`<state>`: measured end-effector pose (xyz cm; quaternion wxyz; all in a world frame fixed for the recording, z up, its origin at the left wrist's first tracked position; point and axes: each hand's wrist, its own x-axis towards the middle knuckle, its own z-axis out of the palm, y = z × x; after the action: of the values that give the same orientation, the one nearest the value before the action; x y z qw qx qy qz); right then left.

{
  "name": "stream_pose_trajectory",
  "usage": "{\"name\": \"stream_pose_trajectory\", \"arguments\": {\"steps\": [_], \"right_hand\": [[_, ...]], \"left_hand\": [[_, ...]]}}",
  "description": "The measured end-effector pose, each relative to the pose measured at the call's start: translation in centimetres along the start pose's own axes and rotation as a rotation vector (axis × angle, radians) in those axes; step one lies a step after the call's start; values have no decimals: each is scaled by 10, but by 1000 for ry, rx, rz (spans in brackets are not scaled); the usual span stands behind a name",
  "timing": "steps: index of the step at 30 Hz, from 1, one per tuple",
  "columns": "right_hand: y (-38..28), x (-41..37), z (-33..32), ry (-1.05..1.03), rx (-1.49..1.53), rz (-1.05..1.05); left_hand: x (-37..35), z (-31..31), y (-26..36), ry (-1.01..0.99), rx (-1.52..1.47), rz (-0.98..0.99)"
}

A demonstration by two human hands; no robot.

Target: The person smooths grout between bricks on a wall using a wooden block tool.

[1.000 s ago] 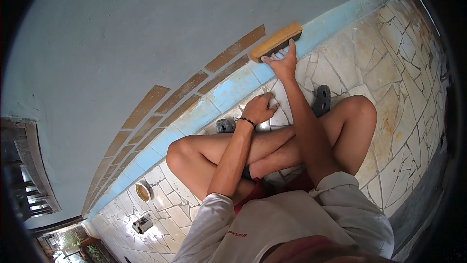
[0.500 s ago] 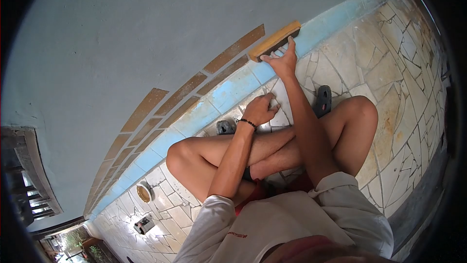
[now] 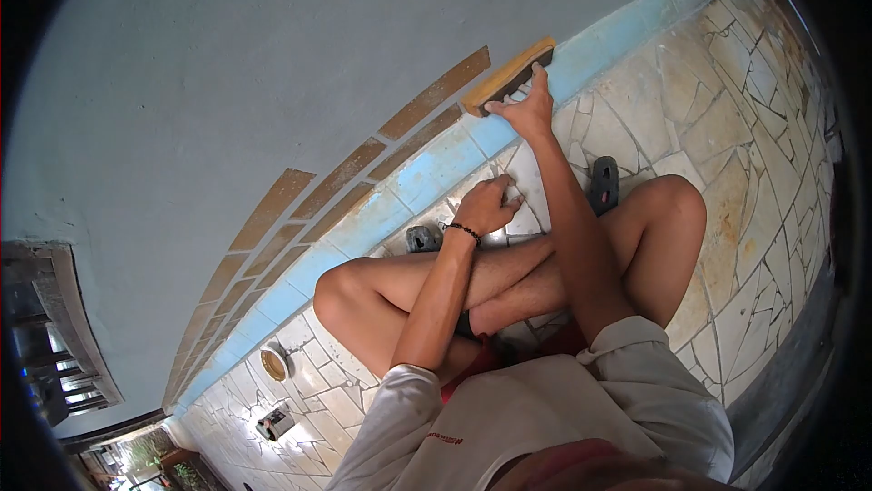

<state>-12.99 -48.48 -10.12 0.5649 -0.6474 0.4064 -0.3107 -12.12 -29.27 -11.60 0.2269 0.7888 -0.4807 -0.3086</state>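
Observation:
My right hand (image 3: 529, 109) grips a long sponge block (image 3: 509, 79), yellow with a dark backing. The thumb and fingers are spread along the backing, and the yellow side faces the grey wall (image 3: 300, 55). The block lies at the right end of brown brick-shaped marks (image 3: 436, 91), just above the light blue tile strip (image 3: 436, 167). My left hand (image 3: 487, 205), with a dark bead bracelet at the wrist, hangs low by the floor tiles. Its fingers are loosely bent and apart, with nothing visible in them.
My crossed legs (image 3: 509, 273) rest on the stone-tiled floor (image 3: 672, 119). Dark sandals (image 3: 604, 184) lie by my feet. To the left are a round tub (image 3: 274, 362) of brown stuff and a small boxy object (image 3: 273, 424). A barred window (image 3: 68, 327) is in the wall.
The view has shifted very slightly. My right hand stays on the sponge block at the wall, and my left hand keeps its place.

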Motion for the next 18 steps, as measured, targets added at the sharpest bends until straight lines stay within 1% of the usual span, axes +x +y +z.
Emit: {"name": "stream_pose_trajectory", "arguments": {"steps": [3,8,11,16,18], "right_hand": [[16,7,4,22,18,-56],[39,13,8,-3,192,-77],[26,5,4,1,214,-104],[43,14,1,9,239,-145],[42,12,-3,-12,245,-90]], "left_hand": [[0,0,-1,-19,17,-12],[-4,0,-9,-4,15,-35],[-9,1,-11,12,22,-35],[-8,3,-9,9,26,-17],[-8,1,-7,-9,29,-21]]}}
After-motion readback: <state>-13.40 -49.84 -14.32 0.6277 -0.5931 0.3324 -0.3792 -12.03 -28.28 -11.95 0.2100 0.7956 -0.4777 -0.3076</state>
